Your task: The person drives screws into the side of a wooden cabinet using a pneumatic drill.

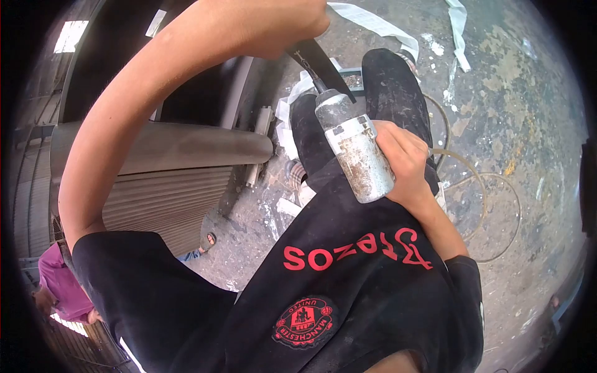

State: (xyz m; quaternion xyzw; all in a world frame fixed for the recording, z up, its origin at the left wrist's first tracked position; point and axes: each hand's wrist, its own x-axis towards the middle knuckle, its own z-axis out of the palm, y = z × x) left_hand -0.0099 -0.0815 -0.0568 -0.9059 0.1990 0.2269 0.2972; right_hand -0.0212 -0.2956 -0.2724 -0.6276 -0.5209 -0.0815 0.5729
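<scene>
Head view, looking straight down my own front. My right hand [404, 163] has its fingers curled shut round the grimy metal canister [356, 155], which sits dead centre, tilted with its nozzle toward 11 o'clock. My left hand [283, 28], at 12 o'clock, is closed on a dark handle [317, 59] that angles down to the nozzle (whether it is a lever or a separate tool I cannot tell).

Risks, as I judge them: the canister is dirty and held one-handed by its lower body only, so a hard push on the handle could twist it out of my grip. It hangs above my trouser leg [392, 87], and a slip would drop it there or onto the concrete floor [522, 124]. The hose loops [479, 186] at 3 o'clock lie close by my feet and could snag a step.

Count: one canister, one handle, two hands of mine. White strips [373, 25], at least three, lie at 12 to 1 o'clock. One large grey pipe [186, 146] sits at 9 o'clock. One other person [62, 286], in pink, is at 8 o'clock.
</scene>
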